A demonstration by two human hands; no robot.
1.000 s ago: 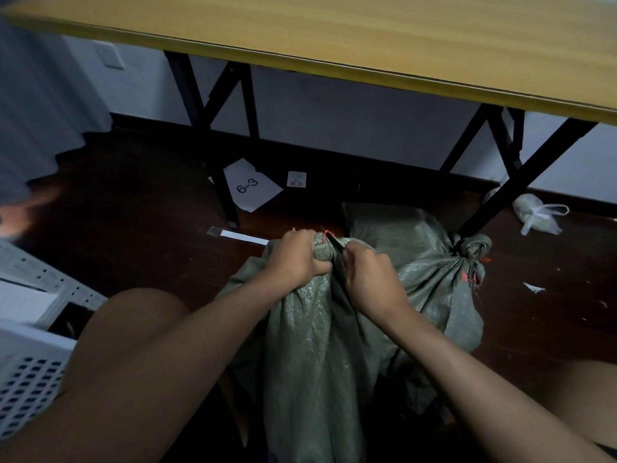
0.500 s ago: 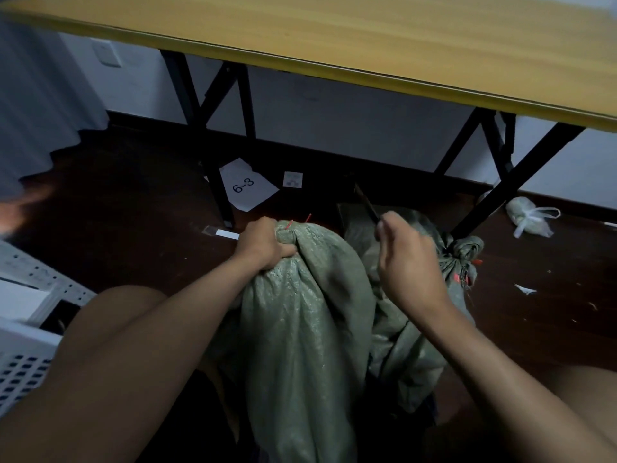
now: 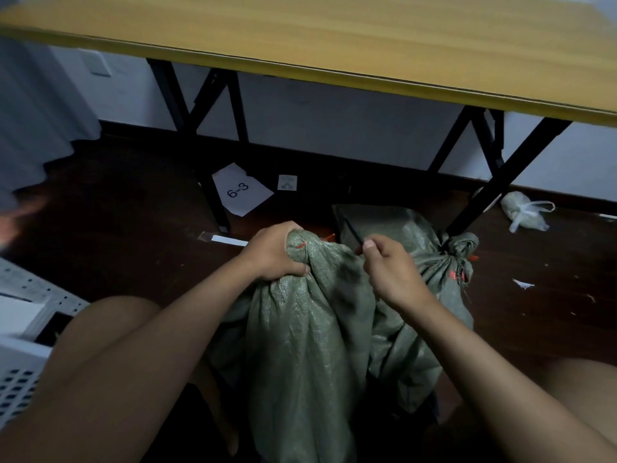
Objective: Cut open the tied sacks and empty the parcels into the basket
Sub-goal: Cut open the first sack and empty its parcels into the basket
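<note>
A green woven sack [image 3: 300, 345] stands between my knees. My left hand [image 3: 277, 252] is clenched around its bunched neck, where a bit of red tie shows. Just right of the neck, my right hand [image 3: 390, 269] pinches a thin black blade-like cutter [image 3: 352, 232] that points up and to the left. A second green sack [image 3: 417, 235] lies behind, its neck knotted with red tie at the right. The white perforated basket [image 3: 20, 379] sits at the lower left edge. No parcels can be seen.
A wooden table [image 3: 334, 38] on black folding legs [image 3: 213, 195] stands close ahead. On the dark floor lie a paper marked "6-3" [image 3: 240, 190], a small label [image 3: 287, 182], a white strip [image 3: 230, 241] and a tied white plastic bag [image 3: 524, 213]. My bare knees flank the sack.
My right hand pulled the cutter away from the sack's neck, up and to the right, then came back down close beside it. My left hand kept hold of the neck throughout.
</note>
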